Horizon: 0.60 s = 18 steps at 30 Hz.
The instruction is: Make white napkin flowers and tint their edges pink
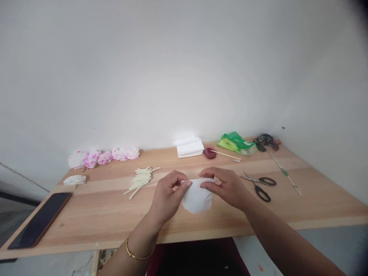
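A piece of thin white tissue paper (197, 198) hangs just above the table between my two hands. My left hand (169, 195) pinches its upper left corner between thumb and fingers. At the upper right corner, my right hand (227, 186) has its thumb in front and its fingers behind the edge. The paper's top edge runs nearly straight from hand to hand, and its lower edge is uneven. Behind my hands stands a stack of folded white paper (189, 147) by the wall. Scissors (260, 186) with black handles lie partly spread to the right of my right hand.
On the wooden table (109, 218) lie a pile of pale short strips (140, 180), a phone (41, 218), a white paper bundle (74, 180), pink-and-white paper puffs (105, 156), a dark red object (209, 153), a green plastic bag (237, 142), dark scraps (266, 141) and a thin stick (284, 172).
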Each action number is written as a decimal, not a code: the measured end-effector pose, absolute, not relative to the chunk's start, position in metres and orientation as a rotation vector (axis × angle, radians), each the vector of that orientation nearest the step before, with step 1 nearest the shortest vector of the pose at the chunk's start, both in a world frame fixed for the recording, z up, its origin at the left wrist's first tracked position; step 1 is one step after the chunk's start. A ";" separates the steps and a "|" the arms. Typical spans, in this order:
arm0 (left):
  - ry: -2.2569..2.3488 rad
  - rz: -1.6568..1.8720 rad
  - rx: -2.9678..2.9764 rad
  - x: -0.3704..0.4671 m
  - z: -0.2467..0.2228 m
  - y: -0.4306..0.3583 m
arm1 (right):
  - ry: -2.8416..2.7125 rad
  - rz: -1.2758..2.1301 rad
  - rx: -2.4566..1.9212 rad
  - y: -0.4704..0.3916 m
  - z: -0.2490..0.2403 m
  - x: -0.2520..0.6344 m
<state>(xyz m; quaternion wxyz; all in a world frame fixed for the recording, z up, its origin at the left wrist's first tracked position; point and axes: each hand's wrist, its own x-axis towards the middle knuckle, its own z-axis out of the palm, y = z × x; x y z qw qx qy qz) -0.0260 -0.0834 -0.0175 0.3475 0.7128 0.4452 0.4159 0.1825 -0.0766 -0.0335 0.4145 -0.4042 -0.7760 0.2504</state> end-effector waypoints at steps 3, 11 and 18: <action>1.133 1.030 1.521 -0.024 -0.024 -0.078 | -1.970 0.733 -1.005 -0.074 -0.032 0.181; 0.956 0.895 1.028 -0.016 -0.059 -0.074 | -1.768 0.879 -1.228 -0.053 -0.048 0.173; 1.048 0.919 1.017 -0.022 -0.066 -0.081 | -1.919 1.042 -1.141 -0.046 -0.053 0.178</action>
